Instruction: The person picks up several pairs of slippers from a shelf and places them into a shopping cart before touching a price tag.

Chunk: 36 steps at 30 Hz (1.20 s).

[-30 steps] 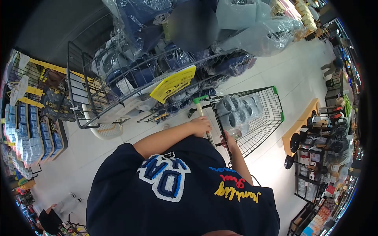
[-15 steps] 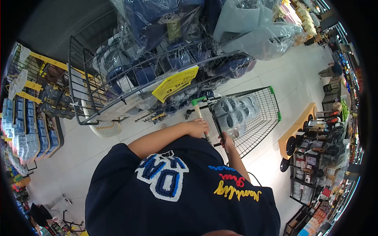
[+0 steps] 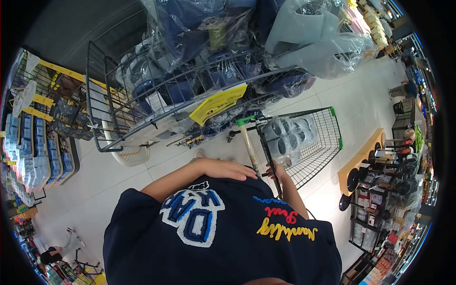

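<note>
My left hand [image 3: 227, 169] lies flat against my navy shirt, fingers stretched out, holding nothing, just short of the cart's cream handle bar [image 3: 248, 144] with its green end. My right hand [image 3: 277, 171] is closed on the near right end of the handle, at the black wire frame. The black wire shopping cart [image 3: 319, 142] with green corners stands in front of me. Inside it sits a clear plastic pack of round grey containers [image 3: 285, 137].
A large wire bin [image 3: 142, 102] heaped with plastic-wrapped blue goods and a yellow price tag [image 3: 218, 102] stands ahead on the left, with a white basket [image 3: 126, 155] under it. Shelves line the left edge. A pan display [image 3: 380, 166] stands right. Another person [image 3: 406, 88] is far off.
My left hand has let go of the handle bar and drawn back against my shirt. My right hand stays on the handle.
</note>
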Each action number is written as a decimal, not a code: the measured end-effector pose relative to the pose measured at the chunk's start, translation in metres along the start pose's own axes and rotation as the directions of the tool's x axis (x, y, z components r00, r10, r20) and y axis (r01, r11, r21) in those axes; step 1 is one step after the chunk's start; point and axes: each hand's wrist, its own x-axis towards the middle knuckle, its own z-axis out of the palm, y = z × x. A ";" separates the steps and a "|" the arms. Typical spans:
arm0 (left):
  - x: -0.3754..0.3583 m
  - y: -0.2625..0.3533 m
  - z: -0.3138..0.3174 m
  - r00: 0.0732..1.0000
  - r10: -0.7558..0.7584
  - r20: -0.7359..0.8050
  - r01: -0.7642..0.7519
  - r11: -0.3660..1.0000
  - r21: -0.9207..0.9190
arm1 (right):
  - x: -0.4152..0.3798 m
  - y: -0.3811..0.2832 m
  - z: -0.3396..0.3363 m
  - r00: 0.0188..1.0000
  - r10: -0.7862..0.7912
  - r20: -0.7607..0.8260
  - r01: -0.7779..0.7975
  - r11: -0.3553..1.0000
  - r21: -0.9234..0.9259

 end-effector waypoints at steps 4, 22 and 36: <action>-0.002 0.022 0.001 0.998 0.055 0.021 -0.057 0.996 0.075 | 0.003 -0.001 -0.006 0.996 0.030 0.087 -0.027 0.999 -0.035; -0.001 -0.026 0.001 0.998 0.062 -0.033 -0.068 0.972 -0.226 | -0.004 -0.001 -0.004 0.998 -0.008 0.068 0.008 1.000 -0.002; -0.016 -0.021 -0.001 0.999 0.026 -0.018 -0.029 0.985 -0.169 | -0.003 0.002 0.000 0.997 -0.031 0.075 0.031 0.999 -0.005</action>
